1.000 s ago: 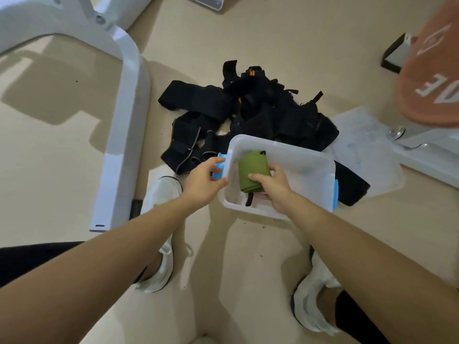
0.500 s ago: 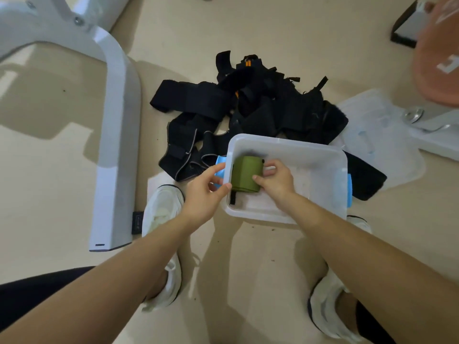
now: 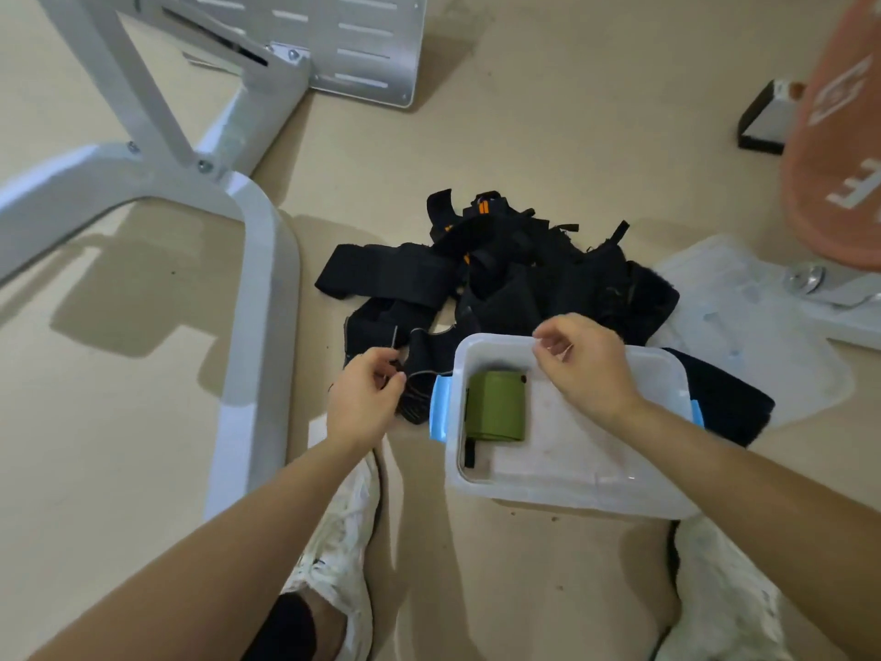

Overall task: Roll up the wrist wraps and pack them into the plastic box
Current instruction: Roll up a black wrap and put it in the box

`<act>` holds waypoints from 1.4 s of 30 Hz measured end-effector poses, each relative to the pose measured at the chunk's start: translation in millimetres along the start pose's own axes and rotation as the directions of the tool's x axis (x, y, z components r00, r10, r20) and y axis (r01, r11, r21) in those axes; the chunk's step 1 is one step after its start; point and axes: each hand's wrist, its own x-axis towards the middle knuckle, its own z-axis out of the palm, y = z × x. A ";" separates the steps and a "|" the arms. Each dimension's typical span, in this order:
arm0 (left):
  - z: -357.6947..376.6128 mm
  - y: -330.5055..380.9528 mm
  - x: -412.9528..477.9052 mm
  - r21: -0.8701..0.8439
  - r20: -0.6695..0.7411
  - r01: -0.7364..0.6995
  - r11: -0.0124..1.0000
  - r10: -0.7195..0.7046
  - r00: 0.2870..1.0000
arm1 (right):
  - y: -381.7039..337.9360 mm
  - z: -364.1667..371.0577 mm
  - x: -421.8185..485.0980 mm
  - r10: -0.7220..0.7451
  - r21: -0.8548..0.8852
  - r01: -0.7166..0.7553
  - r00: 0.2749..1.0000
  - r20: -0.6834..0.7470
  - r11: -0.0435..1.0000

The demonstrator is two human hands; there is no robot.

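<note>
Green roll (image 3: 496, 406) lies in box (image 3: 562, 489), at its 9 o'clock wall. Left hand (image 3: 364, 400) pinches a black wrap (image 3: 419, 369) from the pile's (image 3: 500, 274) 7 o'clock edge. Right hand (image 3: 584, 362) hovers half-curled, empty. Best to pull one wrap free, flatten, roll tight.

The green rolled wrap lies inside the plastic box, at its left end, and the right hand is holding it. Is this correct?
One detail is wrong. In the head view the right hand hovers above the plastic box, holding nothing. The green rolled wrap does lie inside, at the left end.
</note>
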 end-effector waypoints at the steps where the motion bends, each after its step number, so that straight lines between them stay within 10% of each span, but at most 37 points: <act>1: -3.3 -4.8 8.2 0.126 0.027 -0.034 0.991 0.030 0.999 | -2.1 -1.5 9.8 -0.072 -0.053 0.072 0.997 0.015 0.996; 5: 3.3 -18.9 28.6 0.389 0.240 -0.064 0.919 -0.034 0.970 | -18.3 5.9 50.0 -0.180 -0.207 0.236 0.950 0.257 0.950; 13: 24.0 -49.4 61.8 0.244 0.087 0.079 0.967 -0.103 0.991 | -19.3 32.4 101.6 0.096 -0.409 0.125 0.872 0.480 0.904; 23: -45.8 -22.7 63.4 -0.009 -0.050 0.056 0.998 -0.056 0.997 | -58.2 61.5 96.5 -0.032 -0.097 0.087 0.886 0.462 0.992; 29: -104.0 31.0 50.1 -0.175 0.023 -0.072 0.982 0.077 0.997 | -116.9 72.0 83.0 -0.005 0.274 -0.183 0.824 0.566 0.944; 42: -254.4 177.5 -17.9 -0.349 -0.051 -0.218 0.911 0.214 0.975 | -229.6 -89.5 57.5 0.123 0.607 -0.241 0.965 0.230 0.757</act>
